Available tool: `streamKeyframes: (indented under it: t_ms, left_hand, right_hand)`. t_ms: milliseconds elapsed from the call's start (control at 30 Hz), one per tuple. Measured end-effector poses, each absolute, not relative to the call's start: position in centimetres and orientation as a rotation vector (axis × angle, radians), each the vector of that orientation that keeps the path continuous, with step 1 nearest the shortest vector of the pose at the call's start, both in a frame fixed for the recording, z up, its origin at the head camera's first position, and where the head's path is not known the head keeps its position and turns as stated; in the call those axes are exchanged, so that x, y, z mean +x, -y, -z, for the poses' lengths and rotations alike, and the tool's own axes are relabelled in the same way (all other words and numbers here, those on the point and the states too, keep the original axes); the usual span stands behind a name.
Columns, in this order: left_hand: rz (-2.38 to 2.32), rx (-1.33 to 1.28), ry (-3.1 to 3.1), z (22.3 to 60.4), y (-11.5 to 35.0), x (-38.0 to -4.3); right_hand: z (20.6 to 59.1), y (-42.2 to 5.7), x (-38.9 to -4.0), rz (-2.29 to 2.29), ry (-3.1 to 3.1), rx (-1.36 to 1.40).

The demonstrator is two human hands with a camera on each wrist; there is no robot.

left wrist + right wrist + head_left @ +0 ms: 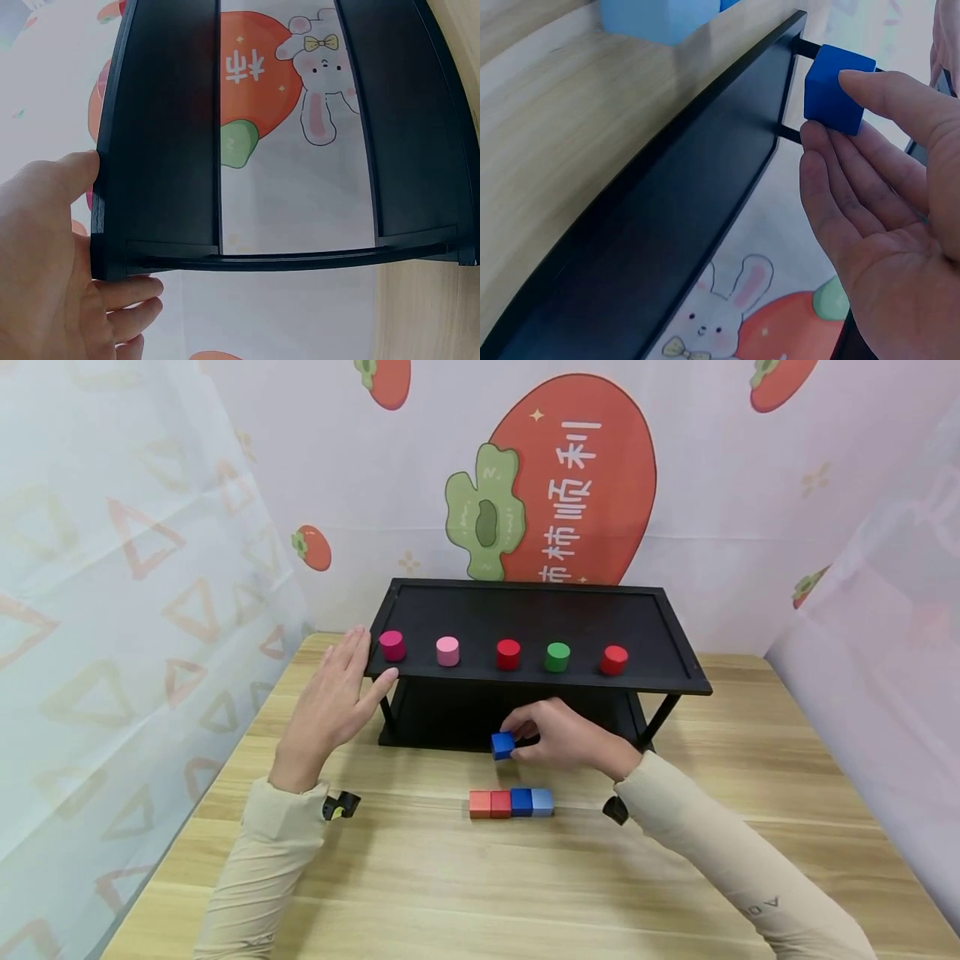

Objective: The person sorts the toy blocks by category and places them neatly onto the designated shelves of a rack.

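Between the thumb and fingers of my right hand (558, 735) is a blue cube (502, 745), pinched in front of the lower board of a black two-tier shelf (525, 610). The right wrist view shows the thumb on one face of this blue cube (838, 90) and fingers on the other side. My left hand (330, 702) rests at the left end of the shelf's upper board, fingers straight along the edge and thumb by the front corner. Nearer on the table, a coral cube (480, 804), red cube (501, 804), dark blue cube (521, 802) and light blue cube (542, 802) form a row.
Along the upper board's front stand a magenta cylinder (392, 646), a pink cylinder (447, 652), a red cylinder (507, 654), a green cylinder (557, 657) and another red cylinder (613, 660). A printed cloth (360, 485) hangs behind the wooden table (420, 877).
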State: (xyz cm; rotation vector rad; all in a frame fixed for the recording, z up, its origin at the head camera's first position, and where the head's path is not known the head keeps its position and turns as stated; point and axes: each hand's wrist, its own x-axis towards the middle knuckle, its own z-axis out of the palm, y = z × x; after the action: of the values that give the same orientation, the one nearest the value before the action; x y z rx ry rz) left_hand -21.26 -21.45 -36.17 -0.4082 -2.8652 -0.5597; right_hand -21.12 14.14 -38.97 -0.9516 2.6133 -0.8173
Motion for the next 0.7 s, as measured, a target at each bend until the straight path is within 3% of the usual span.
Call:
streamKeyframes:
  t_ms: [700]
  left_hand:
    - [0.542, -0.397, 2.870, 36.0, 21.4, -21.1]
  right_hand:
    - [40.9, -6.3, -25.1, 0.916, -2.610, -0.885]
